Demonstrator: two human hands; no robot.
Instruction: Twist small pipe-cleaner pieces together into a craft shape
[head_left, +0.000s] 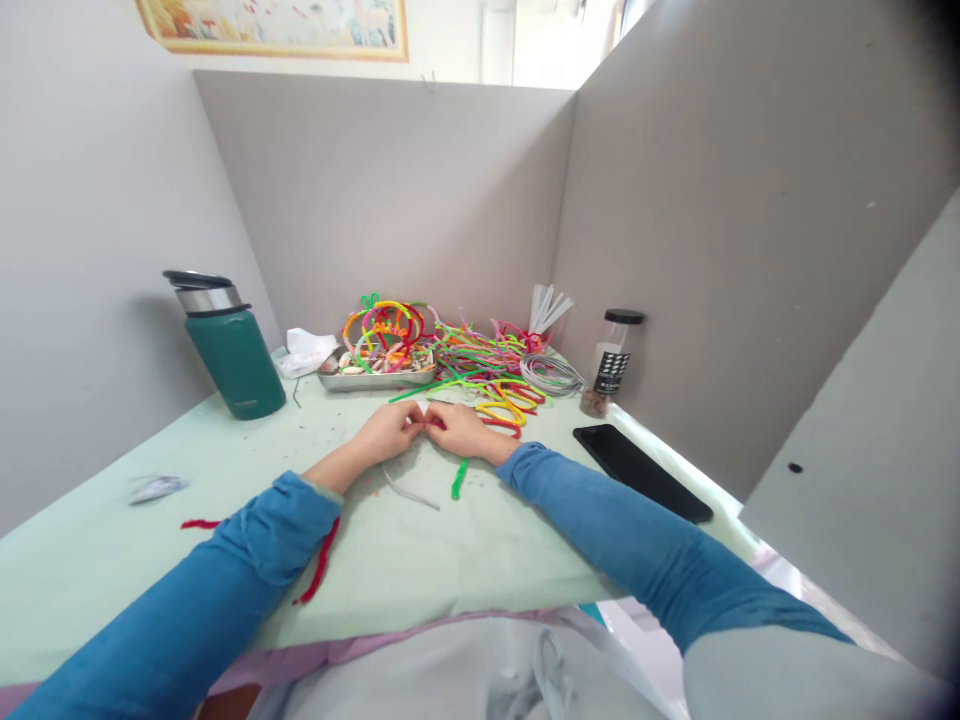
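Observation:
My left hand (390,432) and my right hand (456,430) meet over the middle of the table, thumbs and fingertips pinched together. A bit of red pipe cleaner shows between the fingertips; most of it is hidden. Just past my right hand lie bent red and yellow pipe cleaner loops (510,410). A short green pipe cleaner (459,480) and a thin grey wire (412,495) rest on the cloth nearer to me. Beside my left sleeve is a dark red pipe cleaner (322,565), and another red piece (199,524) sticks out on the sleeve's other side.
At the back, a metal tray (375,381) holds colourful pipe cleaner shapes, beside a heap of pipe cleaners (480,350) and a grey wire coil (552,374). A green bottle (236,362) stands left; a black-lidded jar (609,365) and a phone (641,472) are right. Grey partitions (390,180) enclose the table.

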